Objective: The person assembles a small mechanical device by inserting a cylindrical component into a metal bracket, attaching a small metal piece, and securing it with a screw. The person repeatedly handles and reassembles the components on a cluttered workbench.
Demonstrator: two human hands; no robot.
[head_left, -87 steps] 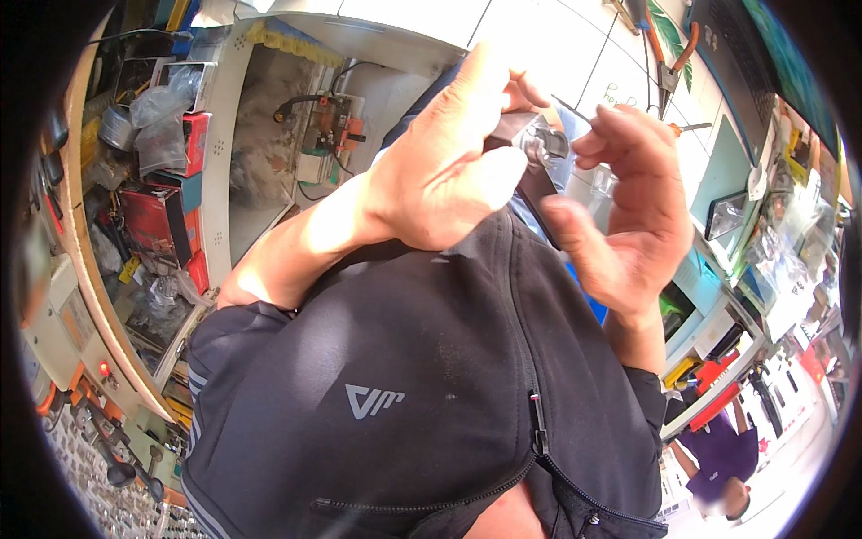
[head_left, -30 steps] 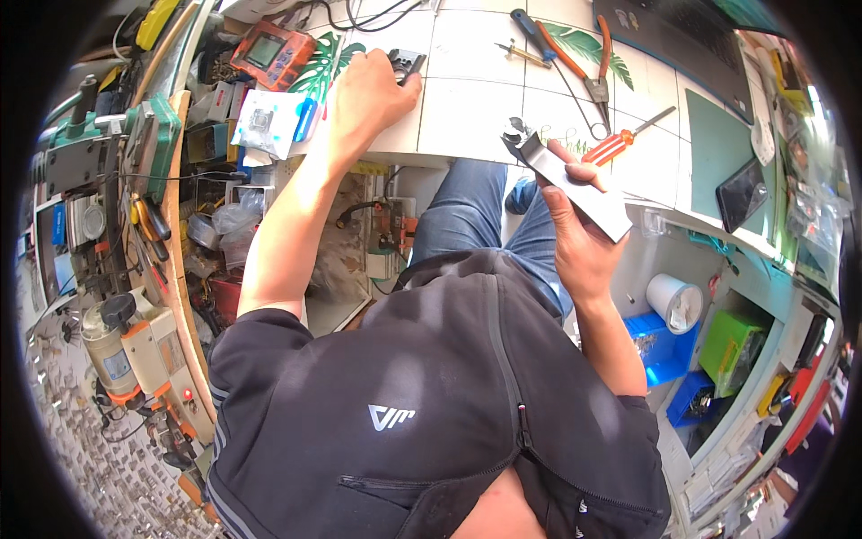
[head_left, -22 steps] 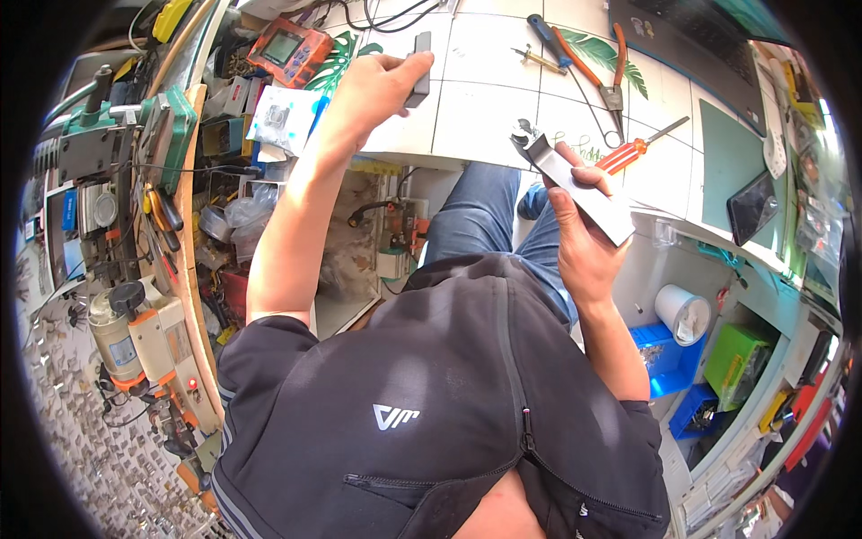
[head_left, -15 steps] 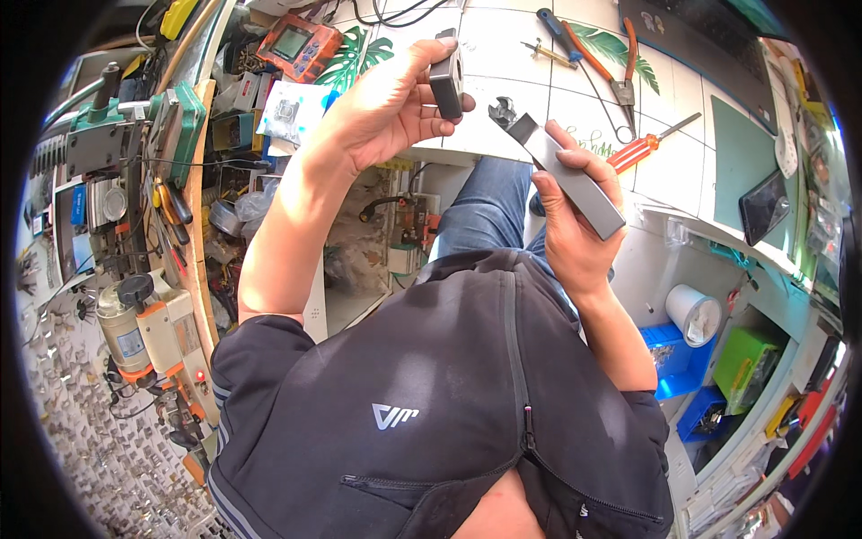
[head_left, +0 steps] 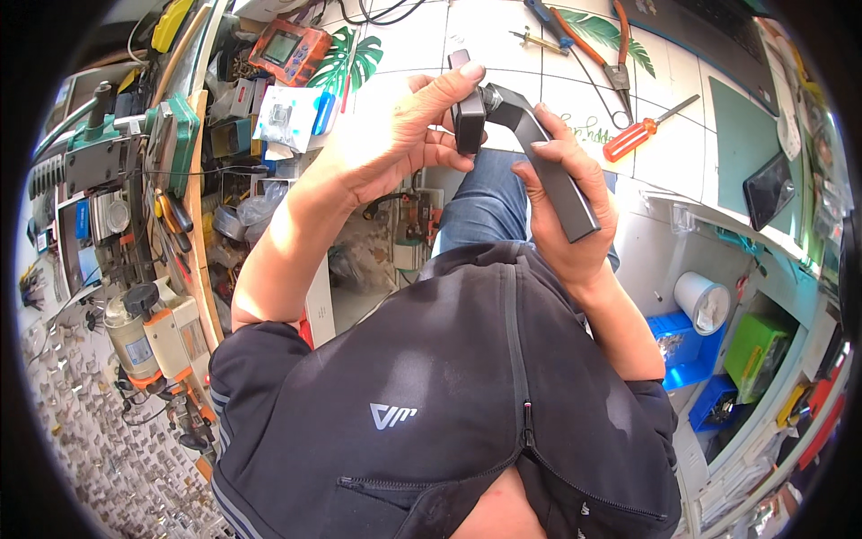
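Observation:
My left hand grips a small black rectangular block, thumb over its top and fingers curled beneath. Closed around the long arm of a black, bent lever handle is my right hand. The handle's short end, with a metal collar, meets the right side of the block; whether it is seated inside cannot be made out. Both parts are held in the air over the near edge of the tiled worktop. A screwdriver with an orange-red handle lies right of my right hand.
Orange-handled pliers and a thin brass-coloured part lie farther back. A phone rests on a green mat at right. An orange meter and plastic packets stand at left. Blue bins are below the worktop.
My hands have come together: the lever handle's collared end, apart from the block before, now meets it. The block has shifted slightly right and down, the handle left.

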